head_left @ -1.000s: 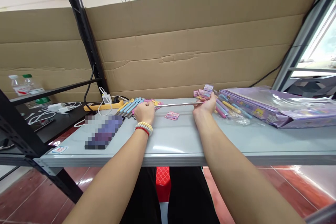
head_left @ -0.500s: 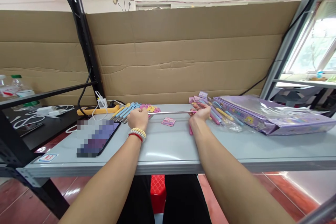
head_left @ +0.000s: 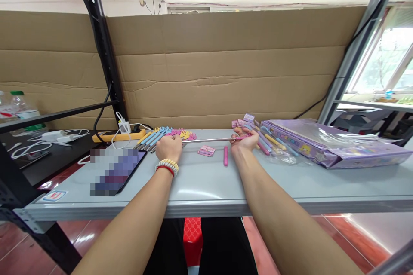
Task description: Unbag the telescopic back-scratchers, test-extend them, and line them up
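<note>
Left hand (head_left: 169, 148) clenched around thin metal rod (head_left: 209, 140), right hand (head_left: 245, 141) grasping other end; apparent two-handed pull calls for firm grips. Pink handle (head_left: 225, 156) lies between.

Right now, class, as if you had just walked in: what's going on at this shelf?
A person's left hand and right hand hold a thin metal rod roughly level between them. Below it, a short pink piece lies on the shelf near the right hand, beside some pink cards. Colourful claw-ended sticks lie around the left hand; coloured sticks and a purple box lie to the right.
</note>
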